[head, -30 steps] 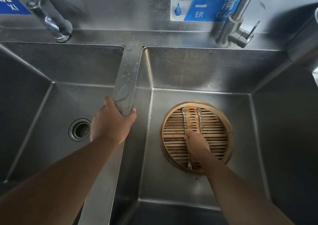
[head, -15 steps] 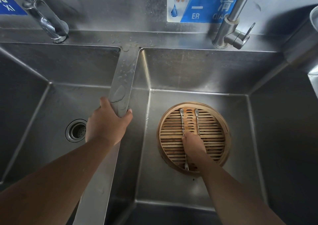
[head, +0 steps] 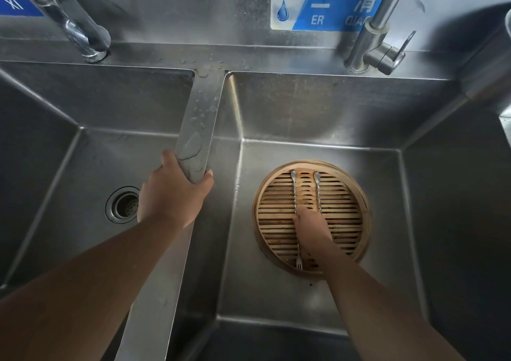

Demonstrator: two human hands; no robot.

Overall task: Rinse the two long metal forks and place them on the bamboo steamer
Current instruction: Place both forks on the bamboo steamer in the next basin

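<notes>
A round bamboo steamer [head: 350,222] lies on the floor of the right sink basin. Two long metal forks lie side by side on its slats, handles pointing away from me: the left fork [head: 294,192] and the right fork [head: 318,192]. The left fork's tines show near the steamer's front rim. My right hand [head: 311,224] rests over the middle of both forks, fingers curled around them. My left hand [head: 172,192] grips the wet metal divider [head: 199,123] between the two basins.
The left basin holds a round drain [head: 123,204]. A tap [head: 74,26] stands behind the left basin and another tap [head: 373,45] behind the right one. A blue sign [head: 326,1] is on the back wall. A metal container edge shows at far right.
Both hands stay where they were, the right one on the forks and the left one on the divider. Only the camera view has shifted slightly.
</notes>
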